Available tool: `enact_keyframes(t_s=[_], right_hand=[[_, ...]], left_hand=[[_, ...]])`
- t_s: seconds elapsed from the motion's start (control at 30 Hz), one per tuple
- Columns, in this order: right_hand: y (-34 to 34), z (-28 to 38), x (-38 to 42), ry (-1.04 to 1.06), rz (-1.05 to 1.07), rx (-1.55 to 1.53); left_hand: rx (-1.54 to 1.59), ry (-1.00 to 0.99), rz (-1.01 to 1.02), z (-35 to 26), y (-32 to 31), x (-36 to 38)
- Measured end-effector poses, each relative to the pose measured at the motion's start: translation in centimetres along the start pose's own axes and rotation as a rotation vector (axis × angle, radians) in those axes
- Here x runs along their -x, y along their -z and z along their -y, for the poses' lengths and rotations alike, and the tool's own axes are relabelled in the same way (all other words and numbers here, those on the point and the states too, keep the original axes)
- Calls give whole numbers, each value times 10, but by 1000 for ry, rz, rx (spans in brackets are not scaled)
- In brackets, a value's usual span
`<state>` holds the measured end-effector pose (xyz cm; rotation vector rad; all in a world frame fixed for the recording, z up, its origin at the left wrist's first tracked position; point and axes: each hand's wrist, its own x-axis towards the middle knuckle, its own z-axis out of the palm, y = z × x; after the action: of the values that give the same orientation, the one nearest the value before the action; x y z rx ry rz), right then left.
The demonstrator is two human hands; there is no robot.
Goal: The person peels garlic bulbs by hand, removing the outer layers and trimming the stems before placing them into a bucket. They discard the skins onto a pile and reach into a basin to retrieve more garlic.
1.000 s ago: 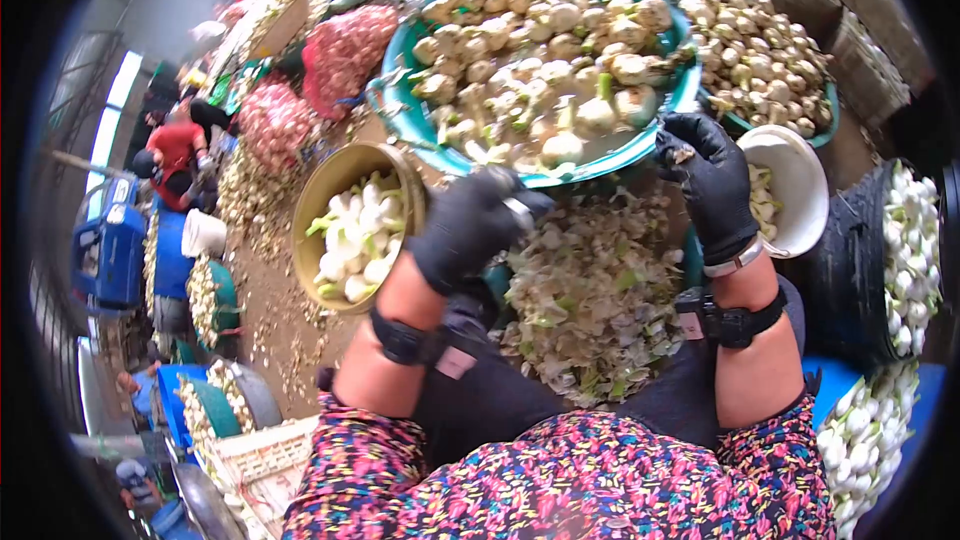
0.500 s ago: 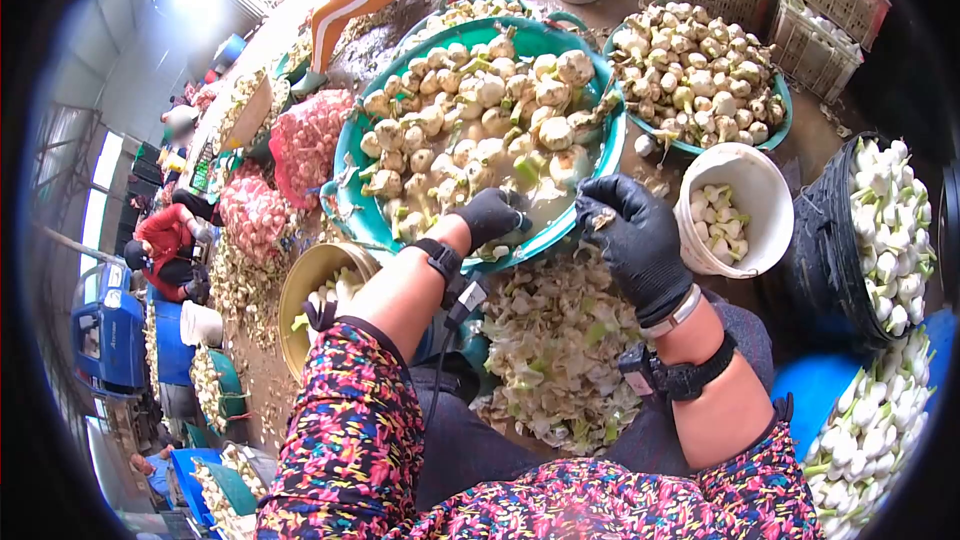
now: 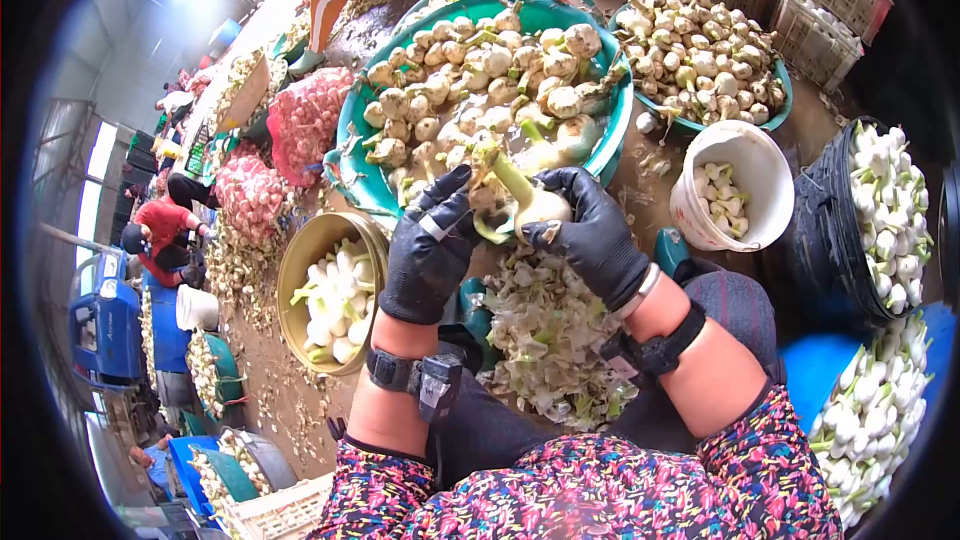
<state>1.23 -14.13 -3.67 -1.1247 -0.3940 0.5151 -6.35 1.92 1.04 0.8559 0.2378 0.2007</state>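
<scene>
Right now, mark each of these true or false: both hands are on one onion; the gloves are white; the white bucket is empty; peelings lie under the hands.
1. Both the left hand and the right hand hold one onion: true.
2. The gloves are white: false, they are black.
3. The white bucket is empty: false, it holds a few peeled pieces.
4. A pile of peelings lies below the hands: true.

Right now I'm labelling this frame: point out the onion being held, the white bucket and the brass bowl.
onion (image 3: 540, 205), head view, white bulb.
white bucket (image 3: 752, 148), head view, rim.
brass bowl (image 3: 296, 262), head view, rim.
</scene>
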Motion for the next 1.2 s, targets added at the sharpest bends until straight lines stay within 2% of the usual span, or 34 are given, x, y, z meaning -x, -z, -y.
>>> enact_keyframes(t_s=[0.03,0.07,0.1,0.13,0.2,0.23,0.27,0.3,0.33,0.37,0.4,0.43,0.47,0.5,0.57,0.63,0.7,0.77,0.83,0.9,1.0,1.07,1.1,1.13,1.2], right_hand=[[-1,3,1,-4,6,2],[-2,4,1,-69,98,-18],[-3,3,1,-137,190,-38],[-4,-5,-2,-59,240,90],[-11,-8,2,-85,201,-37],[-12,-5,4,-94,201,-31],[-13,-2,5,172,189,260],[-14,-1,5,441,172,548],[-14,-3,3,439,171,550],[-14,-7,2,438,160,483],[-14,-9,2,437,148,416],[-13,-9,4,303,194,306],[-13,-9,5,299,192,306],[-12,-8,5,136,183,193],[-12,-4,6,-124,182,-111],[-11,-1,6,-126,177,-122],[-10,2,7,-135,174,-135],[-8,7,8,-132,191,-5],[-8,4,8,-161,196,-72],[-8,-1,6,-188,200,-138],[-8,-8,6,-86,168,-12],[-6,-9,7,-408,323,-552],[-5,-14,7,-581,351,-664],[-3,-13,10,-584,351,-665],[0,-10,13,-795,338,-861]], left_hand=[[-749,-314,121,1,9,4],[-1502,-622,238,3,16,9],[-999,-242,102,6,13,15],[-963,-389,167,8,2,17],[-678,-140,31,14,16,13],[-724,-99,0,12,18,14],[-718,-97,-2,14,21,13],[-826,-187,23,16,23,12],[-933,-278,48,18,23,11],[-588,-146,-40,21,22,9],[-586,-142,-41,22,24,8],[-891,-318,8,24,28,7],[-1194,-496,60,26,31,7],[-982,-373,44,25,32,8],[-899,-340,42,25,28,10],[-821,-307,40,22,33,7],[-1881,-951,297,13,45,-1],[-1852,-884,325,11,40,2],[-1818,-821,349,15,33,4],[-801,-235,19,27,28,9],[-954,-209,0,22,24,13],[-893,-194,-68,24,15,13],[-832,-179,-137,26,12,12],[-831,-177,-138,30,20,9],[-921,-597,136,37,33,1]])
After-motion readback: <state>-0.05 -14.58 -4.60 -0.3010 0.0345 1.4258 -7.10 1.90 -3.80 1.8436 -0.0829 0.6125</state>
